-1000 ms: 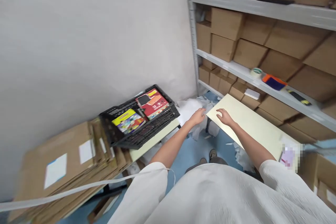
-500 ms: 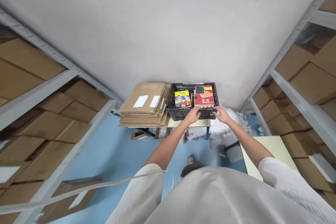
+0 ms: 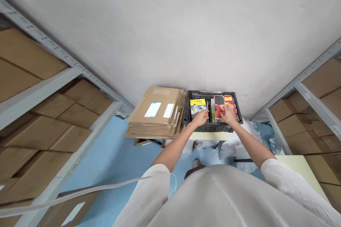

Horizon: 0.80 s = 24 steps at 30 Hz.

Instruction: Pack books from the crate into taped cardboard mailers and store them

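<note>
A black plastic crate [image 3: 213, 128] with lattice walls holds books in two stacks. On the left stack lies a yellow and purple book [image 3: 197, 105]; a red book [image 3: 220, 106] with a black and an orange patch tops the right one. My left hand [image 3: 201, 117] is at the near edge of the yellow and purple book, fingers curled together; whatever they might pinch is hidden. Over the lower part of the red book is my right hand [image 3: 228, 114], its thumb and fingers bent but apart, touching or just above the cover.
Flattened cardboard boxes [image 3: 160, 99] are stacked left of the crate on a low table [image 3: 207, 136]. Shelves full of cartons [image 3: 61, 120] flank both sides. White wrapping [image 3: 246, 136] lies right of the crate. A pale tabletop [image 3: 295, 166] is at right.
Both hands have moved off the crate's near rim and in over the books. The view has shifted, so the crate appears further right and lower.
</note>
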### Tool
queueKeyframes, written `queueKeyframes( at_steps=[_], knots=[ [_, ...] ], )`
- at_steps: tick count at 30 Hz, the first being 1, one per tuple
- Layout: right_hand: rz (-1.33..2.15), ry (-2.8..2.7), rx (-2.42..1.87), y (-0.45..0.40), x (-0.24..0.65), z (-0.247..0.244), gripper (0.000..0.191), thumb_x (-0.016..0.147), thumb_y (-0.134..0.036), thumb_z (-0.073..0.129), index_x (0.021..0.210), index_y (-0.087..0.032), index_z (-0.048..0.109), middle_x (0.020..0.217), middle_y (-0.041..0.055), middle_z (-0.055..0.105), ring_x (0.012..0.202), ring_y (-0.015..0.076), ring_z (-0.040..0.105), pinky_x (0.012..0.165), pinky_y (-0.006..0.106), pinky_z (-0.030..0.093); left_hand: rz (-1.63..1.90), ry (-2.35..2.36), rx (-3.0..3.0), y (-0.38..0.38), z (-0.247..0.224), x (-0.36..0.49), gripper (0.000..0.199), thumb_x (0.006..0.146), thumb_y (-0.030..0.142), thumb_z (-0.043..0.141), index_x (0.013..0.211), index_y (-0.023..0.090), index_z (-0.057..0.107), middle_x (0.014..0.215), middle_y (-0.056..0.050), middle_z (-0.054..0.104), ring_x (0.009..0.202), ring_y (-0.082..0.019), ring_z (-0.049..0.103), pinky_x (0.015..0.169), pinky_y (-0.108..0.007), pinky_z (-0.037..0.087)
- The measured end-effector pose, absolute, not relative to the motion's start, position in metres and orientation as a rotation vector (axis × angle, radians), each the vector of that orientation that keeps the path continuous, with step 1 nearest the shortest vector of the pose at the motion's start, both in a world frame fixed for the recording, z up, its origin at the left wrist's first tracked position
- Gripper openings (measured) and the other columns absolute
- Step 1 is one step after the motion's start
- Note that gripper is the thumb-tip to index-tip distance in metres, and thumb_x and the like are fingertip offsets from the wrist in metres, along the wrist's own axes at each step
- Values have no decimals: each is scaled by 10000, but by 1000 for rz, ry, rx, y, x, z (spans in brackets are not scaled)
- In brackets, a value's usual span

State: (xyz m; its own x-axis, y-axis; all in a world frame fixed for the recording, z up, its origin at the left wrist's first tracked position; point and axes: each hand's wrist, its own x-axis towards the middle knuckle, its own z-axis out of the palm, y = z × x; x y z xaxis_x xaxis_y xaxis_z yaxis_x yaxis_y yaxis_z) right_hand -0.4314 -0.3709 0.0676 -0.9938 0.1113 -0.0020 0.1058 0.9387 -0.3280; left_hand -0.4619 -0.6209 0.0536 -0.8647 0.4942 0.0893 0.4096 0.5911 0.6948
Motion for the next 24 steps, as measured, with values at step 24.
queueKeyframes(
  at_steps=[24],
  knots=[
    [698, -2800, -668, -356, -429, 65, 797, 867, -418, 768, 1581, -259, 453, 1370, 174, 546, 1282, 396, 535, 1105, 520, 422, 1299, 2515, 1009, -569, 50, -484, 511, 883, 58, 636, 1376, 187, 675, 1461, -142, 606, 1386, -296, 600, 1251, -495, 474]
  ],
)
